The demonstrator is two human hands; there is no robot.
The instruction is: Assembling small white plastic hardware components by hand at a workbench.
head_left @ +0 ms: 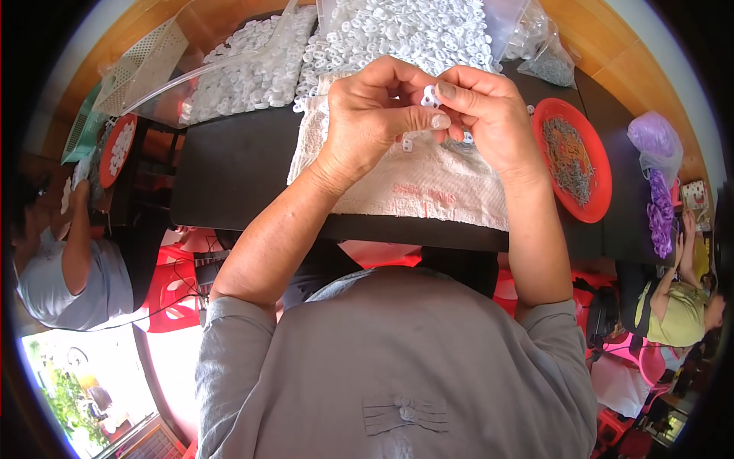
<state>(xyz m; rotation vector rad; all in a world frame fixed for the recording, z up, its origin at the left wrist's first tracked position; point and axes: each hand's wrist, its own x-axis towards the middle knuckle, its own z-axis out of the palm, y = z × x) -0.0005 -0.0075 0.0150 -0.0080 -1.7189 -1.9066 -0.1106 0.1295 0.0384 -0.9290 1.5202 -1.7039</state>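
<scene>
Both hands meet above a pale cloth (428,191) on the dark table, fingertips together. A small white plastic piece with dark holes (430,96) shows between them. My left hand (375,115) is closed on it, thumb stretched toward the right hand's fingers. My right hand (493,115) pinches it from the other side, its thumb beside the piece. Part of the piece is hidden by the fingers. Another small white piece (407,145) lies on the cloth just below the hands.
Heaps of white pieces (397,34) fill the far side, with a clear plastic bin (206,70) at left. An orange-red plate (602,172) of thin metal pins stands right, near bags (554,65). People sit at left (76,268) and right (677,310).
</scene>
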